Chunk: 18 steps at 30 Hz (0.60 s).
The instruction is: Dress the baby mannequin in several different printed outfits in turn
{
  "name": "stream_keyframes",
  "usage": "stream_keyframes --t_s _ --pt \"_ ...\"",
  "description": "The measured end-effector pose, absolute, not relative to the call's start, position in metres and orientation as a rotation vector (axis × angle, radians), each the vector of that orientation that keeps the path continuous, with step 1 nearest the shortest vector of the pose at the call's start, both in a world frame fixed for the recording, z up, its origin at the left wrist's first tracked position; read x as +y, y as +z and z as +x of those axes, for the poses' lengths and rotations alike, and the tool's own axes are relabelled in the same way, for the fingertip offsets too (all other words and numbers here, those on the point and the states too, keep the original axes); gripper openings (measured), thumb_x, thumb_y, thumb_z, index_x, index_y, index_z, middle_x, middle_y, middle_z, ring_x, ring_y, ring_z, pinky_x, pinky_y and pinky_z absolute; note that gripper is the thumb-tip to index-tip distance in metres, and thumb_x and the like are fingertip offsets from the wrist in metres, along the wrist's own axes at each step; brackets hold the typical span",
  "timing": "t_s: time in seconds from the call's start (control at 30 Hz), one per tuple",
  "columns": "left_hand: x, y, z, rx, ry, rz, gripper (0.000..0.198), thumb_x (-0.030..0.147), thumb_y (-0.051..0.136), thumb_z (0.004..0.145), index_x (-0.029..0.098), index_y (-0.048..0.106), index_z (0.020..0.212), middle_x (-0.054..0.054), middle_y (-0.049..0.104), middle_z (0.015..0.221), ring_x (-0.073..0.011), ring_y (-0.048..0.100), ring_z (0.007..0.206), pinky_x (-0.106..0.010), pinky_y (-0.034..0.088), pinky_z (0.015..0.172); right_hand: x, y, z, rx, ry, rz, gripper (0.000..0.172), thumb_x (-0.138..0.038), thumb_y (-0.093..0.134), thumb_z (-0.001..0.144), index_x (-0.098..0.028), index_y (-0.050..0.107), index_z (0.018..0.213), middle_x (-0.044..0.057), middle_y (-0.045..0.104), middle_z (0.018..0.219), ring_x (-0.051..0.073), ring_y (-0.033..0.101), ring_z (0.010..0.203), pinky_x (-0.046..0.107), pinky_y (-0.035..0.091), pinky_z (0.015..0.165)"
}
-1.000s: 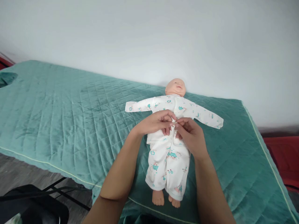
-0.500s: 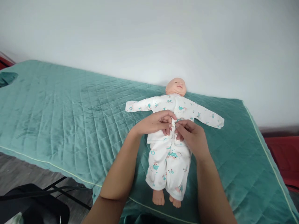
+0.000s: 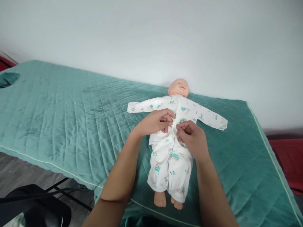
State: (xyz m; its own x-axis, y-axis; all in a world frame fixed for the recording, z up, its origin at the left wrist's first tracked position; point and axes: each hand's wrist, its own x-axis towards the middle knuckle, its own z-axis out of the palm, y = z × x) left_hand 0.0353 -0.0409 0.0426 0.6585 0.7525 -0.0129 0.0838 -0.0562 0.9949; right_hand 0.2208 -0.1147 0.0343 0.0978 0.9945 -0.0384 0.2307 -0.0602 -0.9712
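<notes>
A baby doll (image 3: 178, 87) lies on its back on a teal quilted mattress (image 3: 71, 116), head toward the wall, arms spread, bare feet near the front edge. It wears a white printed shirt (image 3: 189, 112) and matching trousers (image 3: 170, 170). My left hand (image 3: 155, 122) and my right hand (image 3: 190, 136) meet over the doll's belly. Both pinch the two front edges of the shirt together at its middle opening. What lies between the fingertips is too small to make out.
A plain white wall (image 3: 151, 37) runs behind the mattress. A dark chair or stand (image 3: 35, 205) sits on the floor at lower left. Red furniture (image 3: 287, 160) shows at the right edge, and a face hole (image 3: 7, 78) at the mattress's far left.
Both hands have shifted slightly up the doll's shirt front, fingers pinching closer together at the opening. The doll has not moved.
</notes>
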Motion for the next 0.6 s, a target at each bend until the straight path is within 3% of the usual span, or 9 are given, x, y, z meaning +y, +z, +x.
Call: stream_keyframes --t_s 0.1,0.4,0.6 --pt "-0.0401 0.0427 0.0345 0.749 0.635 1.551 0.021 0.031 0.067 0.087 0.018 0.061 0.103 0.001 0.066 0.075 -0.0110 0.065 0.062 -0.024 0.056 0.061 -0.1164 0.0362 0.2168 -1.339 0.978 -1.501 0.008 -0.028 0.064 0.084 -0.020 0.067 0.083 -0.003 0.063 0.062 0.011 0.057 0.052 0.023 0.044 0.053" --pt "-0.0400 0.0459 0.0349 0.781 0.613 1.537 0.024 0.034 0.070 0.085 0.018 0.061 0.101 0.001 0.066 0.073 -0.0121 0.067 0.065 -0.023 0.055 0.060 -0.1158 0.0348 0.2173 -1.215 1.023 -1.460 0.028 -0.044 0.072 0.084 -0.022 0.064 0.100 -0.003 0.064 0.070 0.012 0.061 0.052 0.023 0.049 0.051" --pt "-0.0411 0.0481 0.0337 0.767 0.623 1.533 0.028 0.035 0.071 0.084 0.019 0.061 0.103 0.001 0.066 0.075 -0.0113 0.066 0.066 -0.023 0.053 0.061 -0.1152 0.0326 0.2203 -1.262 1.044 -1.437 0.029 -0.042 0.074 0.082 -0.022 0.064 0.100 -0.001 0.067 0.075 0.012 0.063 0.055 0.024 0.049 0.053"
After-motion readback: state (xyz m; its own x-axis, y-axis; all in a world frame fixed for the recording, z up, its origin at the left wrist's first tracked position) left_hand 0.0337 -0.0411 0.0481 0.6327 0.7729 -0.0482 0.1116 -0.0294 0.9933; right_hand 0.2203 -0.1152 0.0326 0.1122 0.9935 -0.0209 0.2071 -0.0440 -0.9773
